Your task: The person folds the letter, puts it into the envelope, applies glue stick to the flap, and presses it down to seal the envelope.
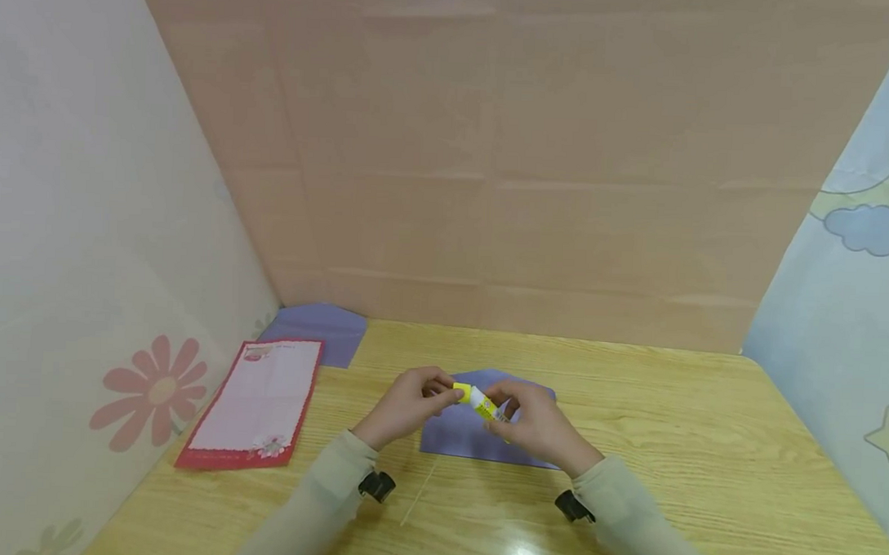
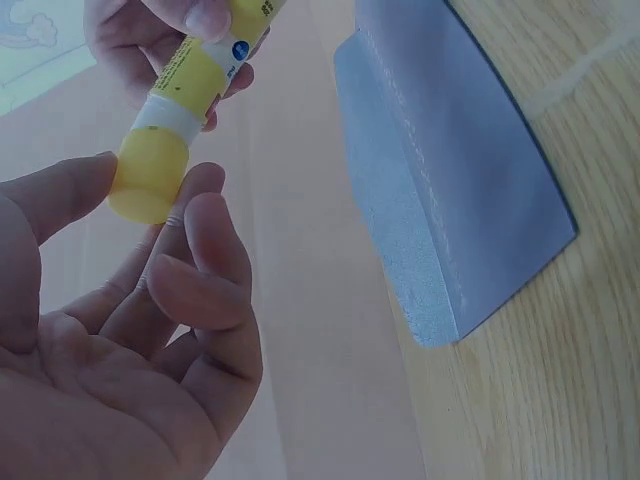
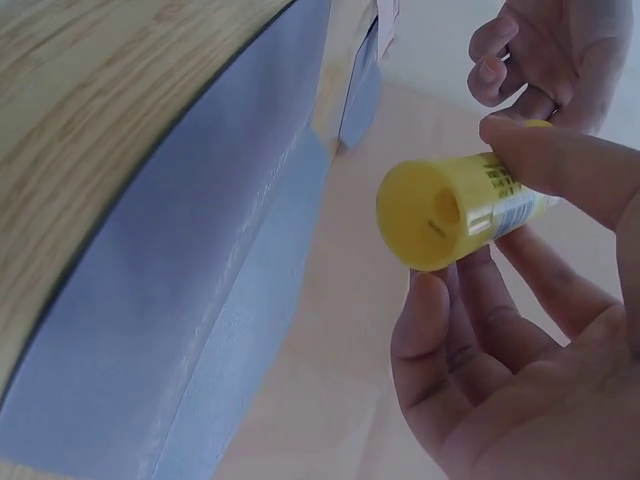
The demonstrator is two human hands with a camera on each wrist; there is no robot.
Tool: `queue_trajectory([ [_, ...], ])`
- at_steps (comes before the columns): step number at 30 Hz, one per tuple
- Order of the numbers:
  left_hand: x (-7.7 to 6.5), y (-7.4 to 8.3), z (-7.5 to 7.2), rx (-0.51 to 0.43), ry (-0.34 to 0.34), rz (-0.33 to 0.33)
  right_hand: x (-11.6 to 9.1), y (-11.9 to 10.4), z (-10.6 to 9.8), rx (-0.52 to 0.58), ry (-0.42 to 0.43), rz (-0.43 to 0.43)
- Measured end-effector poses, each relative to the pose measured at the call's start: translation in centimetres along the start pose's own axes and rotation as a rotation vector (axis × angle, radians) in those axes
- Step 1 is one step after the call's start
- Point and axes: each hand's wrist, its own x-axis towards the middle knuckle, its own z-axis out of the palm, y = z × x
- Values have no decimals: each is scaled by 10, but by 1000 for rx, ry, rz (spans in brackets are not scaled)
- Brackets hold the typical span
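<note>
Above the table, both hands hold a yellow and white glue stick (image 1: 487, 404). My left hand (image 1: 415, 401) pinches its yellow cap (image 2: 150, 175) between thumb and fingers. The tube's white collar (image 2: 172, 118) shows beside the cap, and I cannot tell how far the cap is seated. My right hand (image 1: 538, 420) grips the tube's other end, whose hollow yellow base (image 3: 420, 215) faces the right wrist camera. Beneath the hands lies a purple envelope (image 1: 461, 437), its flap (image 2: 390, 190) folded out on the far side; the hands partly hide it in the head view.
On the left lies a sheet of letter paper (image 1: 260, 393) with a red border, overlapping a second purple envelope (image 1: 343, 339). A thin pale streak (image 1: 418, 493) runs along the wooden table (image 1: 667, 432) near the front. Covered walls stand at the back and both sides.
</note>
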Motion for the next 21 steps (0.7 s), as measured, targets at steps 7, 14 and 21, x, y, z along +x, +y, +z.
queue_trajectory([
  [7, -1, -1, 1, -12, -6, 11, -1, -1, 0, -34, -10, -24],
  [14, 0, -3, 0, -42, -33, 10, -1, -4, -2, -58, -8, -32],
  [21, -1, -3, -3, -61, -76, 23, -2, -7, -4, -72, -30, -25],
])
